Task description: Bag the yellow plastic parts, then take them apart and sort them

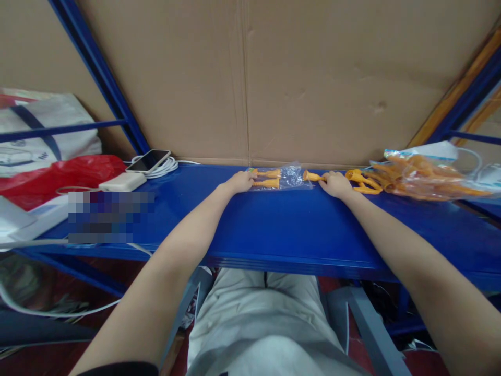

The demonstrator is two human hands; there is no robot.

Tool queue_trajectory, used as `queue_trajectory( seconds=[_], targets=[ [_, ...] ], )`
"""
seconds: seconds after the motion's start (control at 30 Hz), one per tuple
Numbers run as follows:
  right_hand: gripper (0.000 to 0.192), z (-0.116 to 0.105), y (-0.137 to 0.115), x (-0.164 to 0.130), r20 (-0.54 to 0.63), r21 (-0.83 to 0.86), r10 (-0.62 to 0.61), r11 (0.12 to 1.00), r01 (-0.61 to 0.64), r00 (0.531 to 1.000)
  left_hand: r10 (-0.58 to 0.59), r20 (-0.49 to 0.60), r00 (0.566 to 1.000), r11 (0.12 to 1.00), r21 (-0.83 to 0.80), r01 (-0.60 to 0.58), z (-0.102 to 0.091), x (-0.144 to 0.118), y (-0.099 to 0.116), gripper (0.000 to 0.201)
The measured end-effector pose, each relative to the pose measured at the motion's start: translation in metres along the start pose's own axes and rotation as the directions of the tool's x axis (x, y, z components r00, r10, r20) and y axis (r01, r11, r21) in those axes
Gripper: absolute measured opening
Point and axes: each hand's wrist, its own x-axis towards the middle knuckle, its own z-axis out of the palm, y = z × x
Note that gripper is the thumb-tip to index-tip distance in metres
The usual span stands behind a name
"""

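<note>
- Head view looks down on a blue shelf with both arms stretched out to its far edge, right up against the cardboard backing.
- Left hand lies curled on the end of a small clear bag that has a couple of orange plastic parts inside. Looks like it's pinning or pinching the bag mouth, but the fingers are hidden behind the knuckles, so I can't tell how tight the grip is.
- Right hand is closed loosely round one loose orange piece, whose flared end points at the bag and sits just beside it.
- Risk one, I reckon: that film is thin and slippery. If the left hand is only resting on it, a push from the piece could slide the whole bag sideways instead of going in.
- Risk two: the flared end might snag the edge of the plastic and crumple it shut.
- Risk three: the big bag of orange parts sits just beside the right wrist, with a few loose ones spilling out next to the knuckles. A careless elbow could scatter them.
- Phone and white charger block sit well off to the left, with cables, so probably safe.
</note>
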Motion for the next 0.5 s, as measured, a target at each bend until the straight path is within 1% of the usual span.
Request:
queue_trajectory(
  seconds=[0.07, 0.13, 0.23, 0.37, 0.43, 0.5],
  targets=[
    [0.045, -0.004, 0.007, -0.001, 0.054, 0.043, -0.062, 0.997, 0.060, 0.997, 0.003, -0.001, 1.000, 1.000, 0.006, -0.003, -0.002, -0.001, 0.000, 0.051],
    [0.044, -0.011, 0.013, 0.001, 0.132, 0.080, -0.082, 0.994, 0.072, 0.988, 0.008, 0.007, 1.000, 1.000, -0.005, -0.008, -0.004, -0.002, 0.000, 0.051],
    [0.042, -0.021, 0.018, 0.003, 0.204, 0.067, -0.035, 0.998, 0.022, 0.978, 0.015, 0.019, 1.000, 0.999, -0.030, -0.015, -0.006, -0.003, -0.001, 0.051],
    [0.036, -0.030, 0.018, -0.001, 0.267, -0.013, 0.066, 0.998, -0.065, 0.962, 0.010, 0.020, 1.000, 1.000, -0.021, -0.009, -0.006, -0.003, -0.001, 0.052],
    [0.034, -0.033, 0.018, -0.004, 0.304, -0.006, 0.083, 0.996, -0.085, 0.949, 0.016, 0.016, 1.000, 1.000, -0.013, -0.015, -0.004, -0.002, -0.002, 0.052],
    [0.030, -0.036, 0.019, -0.006, 0.315, 0.028, 0.073, 0.996, -0.087, 0.946, 0.020, 0.005, 1.000, 1.000, 0.004, -0.020, -0.002, 0.001, -0.004, 0.051]
  ],
)
